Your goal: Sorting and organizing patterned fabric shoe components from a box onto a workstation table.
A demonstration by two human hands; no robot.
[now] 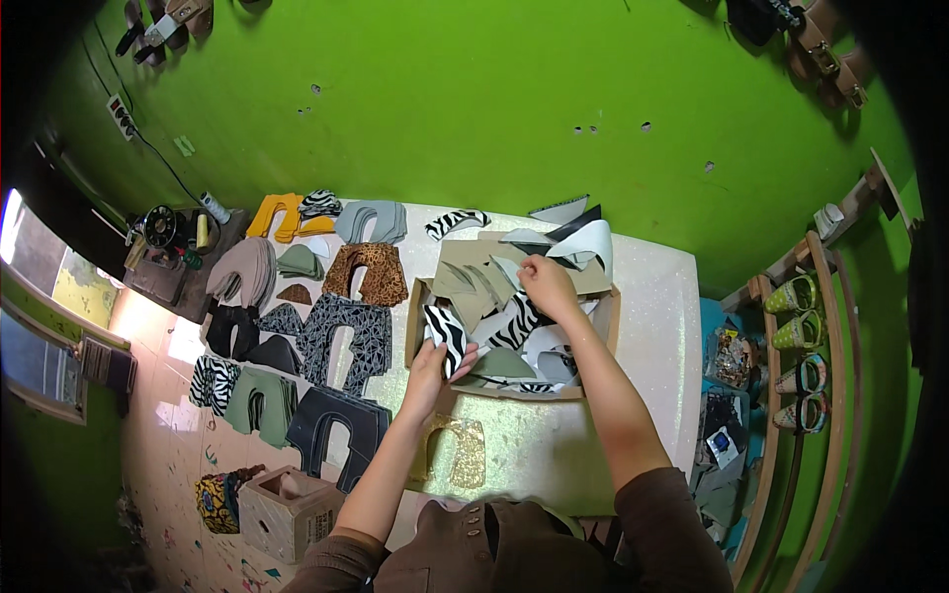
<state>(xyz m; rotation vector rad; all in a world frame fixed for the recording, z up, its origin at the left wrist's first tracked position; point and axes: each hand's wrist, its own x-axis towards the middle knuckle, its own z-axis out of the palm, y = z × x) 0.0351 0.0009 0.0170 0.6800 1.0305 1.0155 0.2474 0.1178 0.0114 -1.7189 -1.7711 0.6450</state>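
My left hand [431,373] is closed around a curved zebra-print piece [446,337], cut from sheet material, at the left side of an open cardboard box [414,321]. Over the middle of the box, my right hand [546,285] pinches at a pale cut piece [506,270]; the fingertips partly cover where they meet it. Loose cut pieces fill the box: beige ones [463,284], another zebra-print strip [517,321] and a grey-green one [502,365]. A black strip [575,225] and a white curled piece [594,240] stick up at its far edge.
Left of the box lie stacked U-shaped pieces: leopard-print [368,274], patterned grey [343,341], dark [339,427], green [261,400]. A glittery gold U-piece [457,450] lies in front. A sewing machine [158,229] stands far left; a wooden rack with sandals [796,331] is at right.
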